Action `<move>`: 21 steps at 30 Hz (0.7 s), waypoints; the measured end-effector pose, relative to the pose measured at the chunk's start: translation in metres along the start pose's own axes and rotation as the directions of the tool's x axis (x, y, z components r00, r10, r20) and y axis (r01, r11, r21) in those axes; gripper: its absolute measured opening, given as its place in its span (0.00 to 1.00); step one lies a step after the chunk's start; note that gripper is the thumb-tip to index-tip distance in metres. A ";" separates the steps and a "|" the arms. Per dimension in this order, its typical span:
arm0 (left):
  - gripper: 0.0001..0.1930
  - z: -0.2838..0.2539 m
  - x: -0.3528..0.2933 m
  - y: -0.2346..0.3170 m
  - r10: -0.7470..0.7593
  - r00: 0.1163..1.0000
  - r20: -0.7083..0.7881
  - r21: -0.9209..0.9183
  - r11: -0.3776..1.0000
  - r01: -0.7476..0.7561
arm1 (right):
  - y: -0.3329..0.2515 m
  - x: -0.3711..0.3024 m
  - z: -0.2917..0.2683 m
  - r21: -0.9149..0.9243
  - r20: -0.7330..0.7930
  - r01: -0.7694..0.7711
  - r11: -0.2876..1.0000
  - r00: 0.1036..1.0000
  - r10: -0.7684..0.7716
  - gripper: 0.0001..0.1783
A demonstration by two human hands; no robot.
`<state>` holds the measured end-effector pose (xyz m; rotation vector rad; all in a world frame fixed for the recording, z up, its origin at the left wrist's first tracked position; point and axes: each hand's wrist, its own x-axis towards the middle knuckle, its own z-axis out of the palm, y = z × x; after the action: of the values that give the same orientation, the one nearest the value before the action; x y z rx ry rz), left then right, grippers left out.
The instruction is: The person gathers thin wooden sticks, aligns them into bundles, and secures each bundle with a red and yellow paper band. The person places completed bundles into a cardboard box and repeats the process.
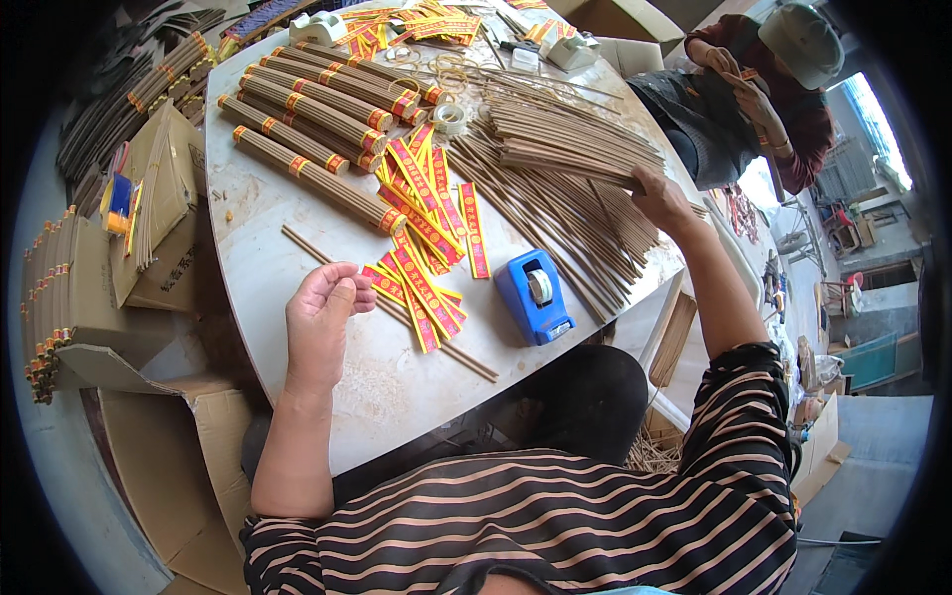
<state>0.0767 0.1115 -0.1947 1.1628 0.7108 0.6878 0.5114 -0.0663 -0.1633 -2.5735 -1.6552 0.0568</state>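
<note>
My right hand (pixel 662 203) is closed on the near right end of a thick sheaf of brown incense sticks (pixel 570 134), lying over a wide fan of loose sticks (pixel 565 223). My left hand (pixel 324 309) hovers above the table's near left part, fingers curled and thumb pressed to them; whatever they hold, if anything, is too small to make out. Beneath it lie loose sticks (pixel 456 359). Red and yellow paper labels (pixel 421 293) are heaped between my hands. A blue tape dispenser (pixel 535 297) with a roll of clear tape stands near the front edge.
Finished incense bundles with paper bands (pixel 317 174) lie in rows at the far left. Beside them are a tape roll (pixel 449 119) and rubber bands (pixel 451 79). Cardboard boxes (pixel 164 233) stand left of the table (pixel 288 392). Another person (pixel 764 99) works at the far right.
</note>
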 end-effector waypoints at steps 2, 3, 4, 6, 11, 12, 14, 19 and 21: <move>0.09 0.006 -0.001 0.004 -0.003 1.000 0.018 -0.007 1.000 0.004 | 0.000 -0.013 -0.011 0.050 -0.047 -0.010 0.999 0.999 0.012 0.11; 0.09 0.009 -0.002 0.005 -0.005 1.000 0.023 -0.008 1.000 0.005 | -0.011 -0.017 -0.021 0.081 -0.031 -0.031 0.996 0.999 0.033 0.11; 0.09 0.011 -0.003 0.006 -0.012 0.997 0.078 -0.038 0.999 0.015 | -0.025 -0.023 -0.033 0.111 -0.014 -0.054 0.992 0.998 0.056 0.12; 0.12 0.016 -0.008 0.008 -0.018 0.983 0.184 -0.093 0.995 0.035 | -0.070 -0.036 -0.063 0.163 0.007 -0.062 0.985 0.998 0.062 0.15; 0.41 0.059 -0.040 0.032 0.142 0.883 0.447 -0.485 0.868 0.106 | -0.205 -0.082 -0.110 0.596 0.663 -0.402 0.695 0.734 -0.145 0.09; 0.46 0.069 -0.049 0.041 0.122 0.886 0.448 -0.530 0.834 0.153 | -0.222 -0.088 -0.113 0.597 0.749 -0.432 0.676 0.602 -0.276 0.12; 0.40 0.076 -0.058 0.044 0.111 0.874 0.473 -0.664 0.697 0.271 | -0.242 -0.098 -0.100 0.634 0.756 -0.367 0.680 0.478 -0.447 0.15; 0.07 0.059 -0.048 0.030 0.012 0.935 0.355 -0.848 0.425 0.317 | -0.228 -0.080 -0.072 0.796 0.430 0.041 0.604 0.663 -0.613 0.22; 0.08 0.052 -0.041 0.030 -0.009 0.956 0.294 -0.876 0.396 0.273 | -0.193 -0.042 -0.063 0.653 0.307 0.031 0.757 0.903 -0.302 0.15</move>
<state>0.0899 0.0577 -0.1484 0.1089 0.1102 0.6234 0.3235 -0.0277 -0.0841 -1.9502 -1.5902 1.0112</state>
